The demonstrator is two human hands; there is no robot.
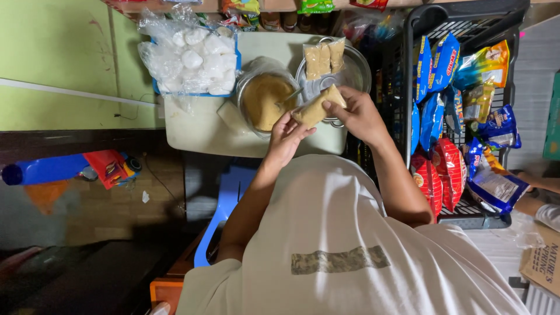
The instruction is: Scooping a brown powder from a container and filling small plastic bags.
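We take the large bowl of brown sugar, standing lined with clear plastic on the pale worktop, as our reference. Just to the right of the bowl and slightly nearer the person, both of our hands meet on one small clear packet of brown sugar, held tilted in the air above the worktop edge. Our left hand grips the packet's lower left end, fingers curled up around it with the thumb on top. Our right hand pinches the packet's upper right end between thumb and fingertips, the remaining fingers folded behind. A spoon handle leans out of the bowl toward the packet. Beyond the packet, right of the bowl, stands a metal pot, and two filled packets of the same brown sugar rest across its rim, side by side. Left of the bowl and farther from the person, a blue tray carries a heap of small clear bags of white granules. Well to the right of the bowl, past the pot, a black wire rack is hung with snack bags in blue, red and yellow. Far left of the bowl, on the floor below the worktop, lie a blue bottle and a red toy.
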